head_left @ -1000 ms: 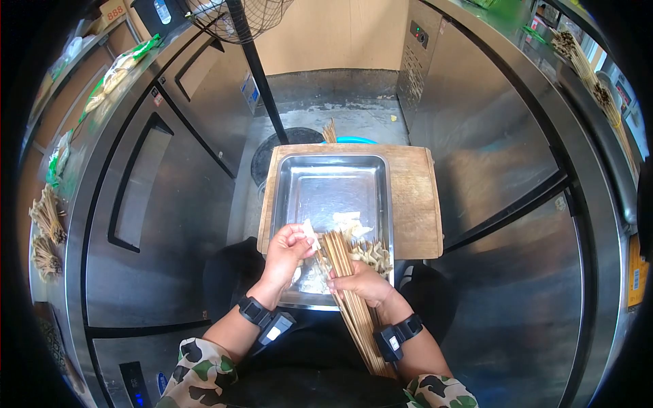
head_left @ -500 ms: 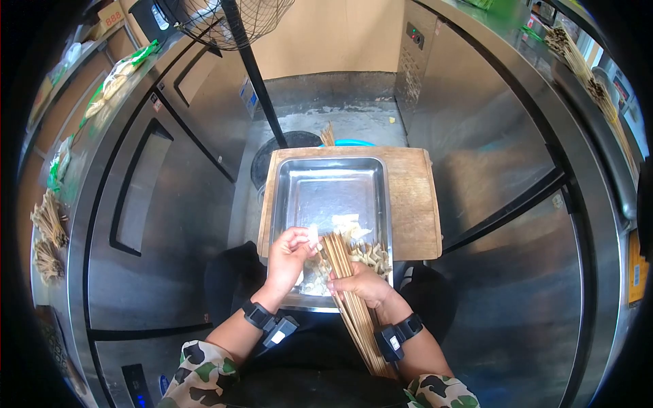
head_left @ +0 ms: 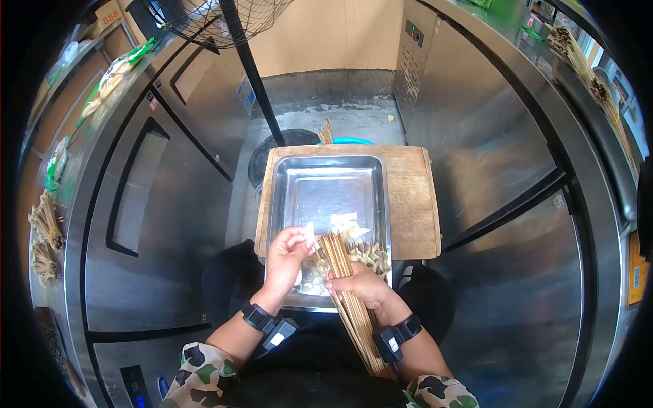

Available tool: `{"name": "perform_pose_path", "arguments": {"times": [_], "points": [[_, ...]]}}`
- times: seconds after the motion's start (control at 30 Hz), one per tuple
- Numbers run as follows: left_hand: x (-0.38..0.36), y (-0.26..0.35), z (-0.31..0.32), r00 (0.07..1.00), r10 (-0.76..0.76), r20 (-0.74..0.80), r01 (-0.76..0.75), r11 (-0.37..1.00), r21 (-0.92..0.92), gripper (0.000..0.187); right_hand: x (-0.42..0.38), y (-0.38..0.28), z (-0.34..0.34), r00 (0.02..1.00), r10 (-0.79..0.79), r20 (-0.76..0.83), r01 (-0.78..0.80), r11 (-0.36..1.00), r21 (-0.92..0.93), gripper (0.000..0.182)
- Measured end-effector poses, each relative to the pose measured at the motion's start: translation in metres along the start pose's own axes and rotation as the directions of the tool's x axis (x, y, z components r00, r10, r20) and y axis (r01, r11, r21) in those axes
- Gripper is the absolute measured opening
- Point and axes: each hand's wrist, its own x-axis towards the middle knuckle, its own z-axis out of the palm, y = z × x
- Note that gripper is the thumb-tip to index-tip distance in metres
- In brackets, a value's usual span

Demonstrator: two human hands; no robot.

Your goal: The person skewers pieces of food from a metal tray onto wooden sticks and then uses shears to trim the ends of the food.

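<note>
My right hand (head_left: 365, 284) is wrapped round a thick bundle of bamboo skewers (head_left: 355, 325), whose upper ends point away from me over the tray. Between the thumb and fingers of my left hand (head_left: 282, 264) is a thin whitish piece of food (head_left: 310, 234), close to the tips of the bundle. Below both hands lies a shallow metal tray (head_left: 277, 197). Loose pale slices (head_left: 345, 223) rest in its middle. To the right of the bundle sit folded pieces on skewers (head_left: 371, 258), partly hidden by my right hand.
The tray stands on a wooden board (head_left: 413, 204) in front of my knees. Steel cabinets flank me, left (head_left: 163, 224) and right (head_left: 490, 129). A black pole (head_left: 253, 75) with a wire fan cage rises behind the board. Skewer bundles (head_left: 46, 234) lie on the left counter.
The whitish piece in my left hand stands slightly more upright beside the skewer tips. Both hands keep nearly the same place and hold; the view has shifted a little.
</note>
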Motion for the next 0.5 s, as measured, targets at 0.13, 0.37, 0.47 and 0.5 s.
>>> {"name": "perform_pose_path", "arguments": {"times": [0.13, 0.37, 0.47, 0.5], "points": [[-0.004, -0.002, -0.001, 1.0, 0.017, 0.021, -0.019, 0.998, 0.06, 0.015, 0.0, 0.0, 0.001, 1.0, 0.006, -0.007, -0.006, 1.0, 0.004, 0.017], [-0.015, -0.002, 0.004, 0.994, 0.098, 0.047, -0.105, 0.978, 0.18, 0.014, -0.001, -0.001, 0.002, 1.0, 0.0, 0.003, -0.001, 0.999, 0.042, 0.017], [-0.018, -0.005, 0.007, 0.995, 0.094, 0.028, -0.097, 0.982, 0.159, 0.014, -0.001, 0.001, 0.001, 1.0, 0.002, -0.001, -0.002, 0.999, 0.047, 0.015], [-0.019, -0.004, 0.007, 0.995, 0.096, 0.035, -0.101, 0.98, 0.169, 0.014, 0.0, 0.001, 0.0, 1.0, -0.004, 0.001, 0.004, 0.999, 0.047, 0.016]]}}
